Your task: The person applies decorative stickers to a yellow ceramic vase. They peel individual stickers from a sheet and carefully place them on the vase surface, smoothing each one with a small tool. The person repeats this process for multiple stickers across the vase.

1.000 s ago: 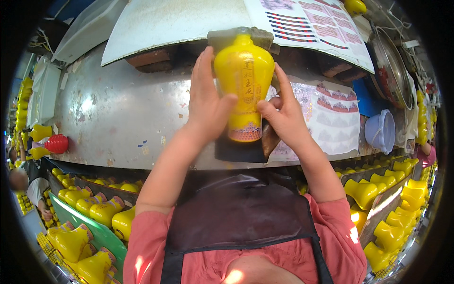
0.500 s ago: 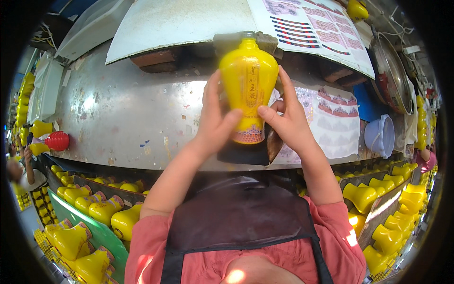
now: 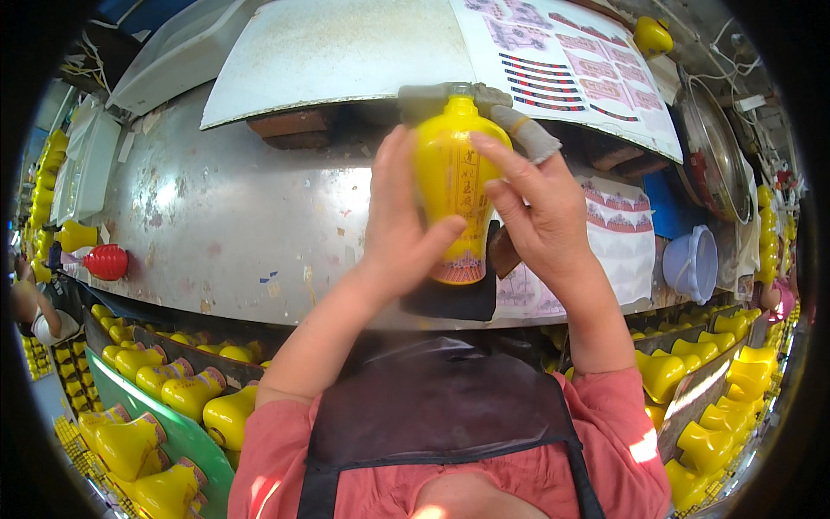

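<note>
Head view: left hand [image 3: 391,221] clasps the glossy yellow, broad-shouldered bottle [image 3: 448,195], seemingly steadying it over a flat black pad [image 3: 432,304], while the right hand [image 3: 546,212], fingers loosely spread, touches its shoulder

On my remote feed, going off the bottle [image 3: 458,182]: left hand [image 3: 393,216] at its left, right hand [image 3: 551,212] at its right, printed sheet [image 3: 616,233] farther right, bucket [image 3: 691,266] past that. Board [image 3: 337,56] behind, brick [image 3: 290,125] under it. In front: rows of bottles [image 3: 192,392], left and right.

pale blue bucket [image 3: 702,266], whitish plastic bin [image 3: 186,66]
</note>
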Motion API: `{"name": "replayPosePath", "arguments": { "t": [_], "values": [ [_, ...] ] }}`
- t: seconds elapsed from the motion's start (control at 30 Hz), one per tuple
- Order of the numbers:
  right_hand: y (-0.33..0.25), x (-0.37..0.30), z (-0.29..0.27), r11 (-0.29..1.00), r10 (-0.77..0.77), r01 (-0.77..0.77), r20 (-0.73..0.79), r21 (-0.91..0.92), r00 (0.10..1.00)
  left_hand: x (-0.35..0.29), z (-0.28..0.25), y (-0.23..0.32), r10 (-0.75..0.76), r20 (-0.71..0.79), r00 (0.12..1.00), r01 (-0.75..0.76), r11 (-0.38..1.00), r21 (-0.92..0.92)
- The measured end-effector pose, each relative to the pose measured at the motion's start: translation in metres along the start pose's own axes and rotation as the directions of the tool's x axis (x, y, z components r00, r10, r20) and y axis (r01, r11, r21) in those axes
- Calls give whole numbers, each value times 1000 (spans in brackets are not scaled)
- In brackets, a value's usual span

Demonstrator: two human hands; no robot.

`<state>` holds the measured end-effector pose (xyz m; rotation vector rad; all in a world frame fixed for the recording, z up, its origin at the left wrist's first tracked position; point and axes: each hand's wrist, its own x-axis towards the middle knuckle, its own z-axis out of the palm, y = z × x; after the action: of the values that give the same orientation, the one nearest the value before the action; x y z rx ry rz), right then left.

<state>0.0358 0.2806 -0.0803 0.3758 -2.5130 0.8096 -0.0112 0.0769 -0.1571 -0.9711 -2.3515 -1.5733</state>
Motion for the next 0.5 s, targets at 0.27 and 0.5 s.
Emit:
{"name": "replayPosePath", "arguments": {
  "t": [0.27,0.5],
  "values": [
    [0,29,-9,993,99,-102,67,57,993,10,6,11,38,46,998,-47,975,215],
    [0,33,-13,981,92,-30,318,-194,944,9,5,12,10,66,998,-25,973,230]
  ]
}}
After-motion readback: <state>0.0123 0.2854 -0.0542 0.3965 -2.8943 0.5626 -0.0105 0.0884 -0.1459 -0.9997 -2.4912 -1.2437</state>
